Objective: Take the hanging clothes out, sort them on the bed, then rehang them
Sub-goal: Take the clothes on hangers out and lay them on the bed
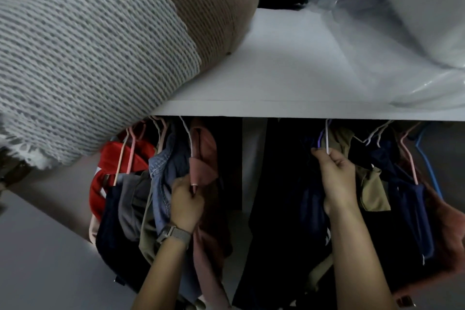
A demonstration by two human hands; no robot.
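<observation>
Now I am reaching both hands into an open wardrobe, under a white shelf [289, 108]. My left hand [187, 202], with a watch [173, 234] on its wrist, is closing its grip around the dusty pink garment [205, 158] hanging on a white hanger [187, 133], beside a denim shirt [161, 178] and a red top [110, 156]. My right hand [336, 173] is pinching the necks of a white hanger [327, 142] and a purple hanger [319, 141] that carry dark clothes [289, 209]; an olive garment [372, 191] and a navy one [412, 209] are hanging just to its right. A knitted grey blanket [88, 45] and plastic-wrapped bedding [402, 33] are lying on the shelf above.
</observation>
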